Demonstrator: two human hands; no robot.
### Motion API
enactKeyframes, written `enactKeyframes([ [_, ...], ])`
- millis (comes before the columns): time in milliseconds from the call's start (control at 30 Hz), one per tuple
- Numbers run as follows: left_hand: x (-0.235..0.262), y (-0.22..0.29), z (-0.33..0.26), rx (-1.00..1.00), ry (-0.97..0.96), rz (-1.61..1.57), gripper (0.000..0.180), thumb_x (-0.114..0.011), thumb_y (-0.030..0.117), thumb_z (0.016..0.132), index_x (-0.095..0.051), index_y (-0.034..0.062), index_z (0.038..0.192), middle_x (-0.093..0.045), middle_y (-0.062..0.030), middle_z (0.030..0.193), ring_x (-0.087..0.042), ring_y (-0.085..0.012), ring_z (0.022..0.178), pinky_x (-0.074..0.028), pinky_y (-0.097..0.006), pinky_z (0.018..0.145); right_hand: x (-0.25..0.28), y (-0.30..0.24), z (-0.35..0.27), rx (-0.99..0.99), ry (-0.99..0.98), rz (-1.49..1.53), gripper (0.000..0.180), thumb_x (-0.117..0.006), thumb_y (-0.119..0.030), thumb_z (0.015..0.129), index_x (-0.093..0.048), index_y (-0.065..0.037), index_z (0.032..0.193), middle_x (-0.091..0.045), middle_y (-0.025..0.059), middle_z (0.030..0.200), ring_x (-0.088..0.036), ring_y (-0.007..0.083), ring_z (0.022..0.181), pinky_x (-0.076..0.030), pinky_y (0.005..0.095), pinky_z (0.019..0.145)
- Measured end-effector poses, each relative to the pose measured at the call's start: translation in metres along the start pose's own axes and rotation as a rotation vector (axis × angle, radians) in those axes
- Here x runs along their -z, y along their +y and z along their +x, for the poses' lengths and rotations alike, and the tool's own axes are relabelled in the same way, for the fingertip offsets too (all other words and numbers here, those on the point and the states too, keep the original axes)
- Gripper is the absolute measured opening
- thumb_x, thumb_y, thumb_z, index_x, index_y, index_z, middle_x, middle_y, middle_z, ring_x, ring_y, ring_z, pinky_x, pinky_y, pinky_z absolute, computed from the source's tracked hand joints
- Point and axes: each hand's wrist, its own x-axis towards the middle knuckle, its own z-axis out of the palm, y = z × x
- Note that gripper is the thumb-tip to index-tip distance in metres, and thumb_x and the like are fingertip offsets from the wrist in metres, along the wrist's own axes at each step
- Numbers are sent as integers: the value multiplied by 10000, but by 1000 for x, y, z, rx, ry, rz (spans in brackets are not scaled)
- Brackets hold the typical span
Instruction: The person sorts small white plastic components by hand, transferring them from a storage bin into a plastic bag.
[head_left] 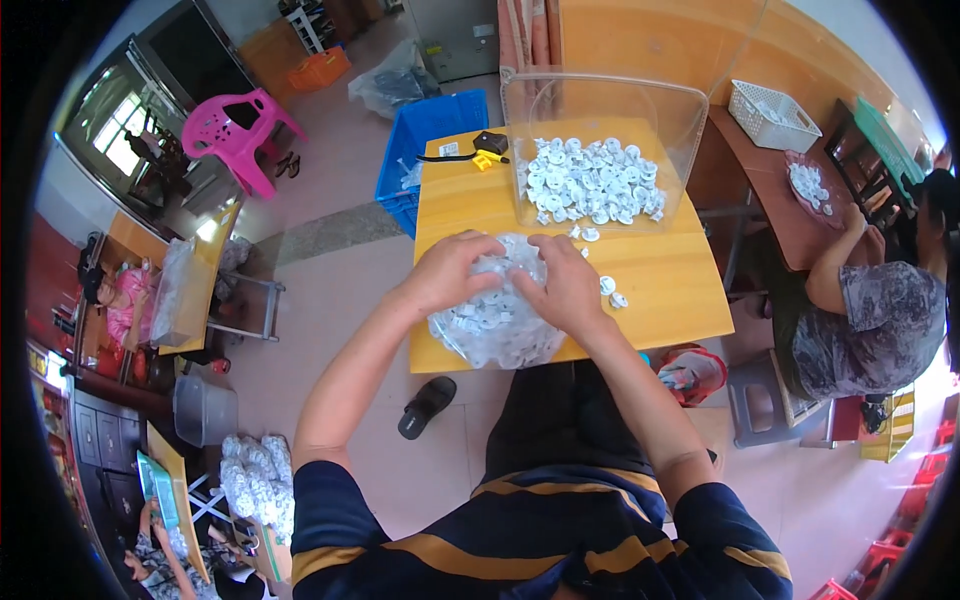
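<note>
clear bag (512,345) of white pieces (480,318) sat by the near-left corner of the table (685,290), wood showing toward the right edge. its narrower end faced the far edge; long axis was indistinct. left hand (452,270) and right hand (570,285) curled against it, pinch undetermined.

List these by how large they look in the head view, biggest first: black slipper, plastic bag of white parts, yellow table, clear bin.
1. Yellow table
2. Clear bin
3. Plastic bag of white parts
4. Black slipper
</note>
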Motion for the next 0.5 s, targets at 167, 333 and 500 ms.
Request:
enactKeyframes([
  [167,-10,-13,-4,29,-94,-119,265,-805,142,792,-727,53,1030,-710,-147,957,-695,-326,905,-557,-420,808,-12,4,0,-30,-68,-122,423,-739,-238,879,-629,-57,1245,-697,166,990,-703,374,896,-561,483,767],
  [333,-30,-9,-3,-7,2,-147,229,-793,146,797,-737,66,1005,-726,-136,925,-702,-311,855,-559,-423,780,-4,14,3,-51,-25,-67,243,-708,-164,876,-687,-94,1108,-708,157,899,-700,376,831,-549,474,734],
  [500,7,-63,6,282,401,98,239,-772,211,847,-750,68,1036,-753,-149,976,-741,-301,874,-579,-449,789,9,19,8,-64,15,-17,126,-678,-153,900,-703,-71,992,-710,175,877,-696,384,819,-540,470,717],
])
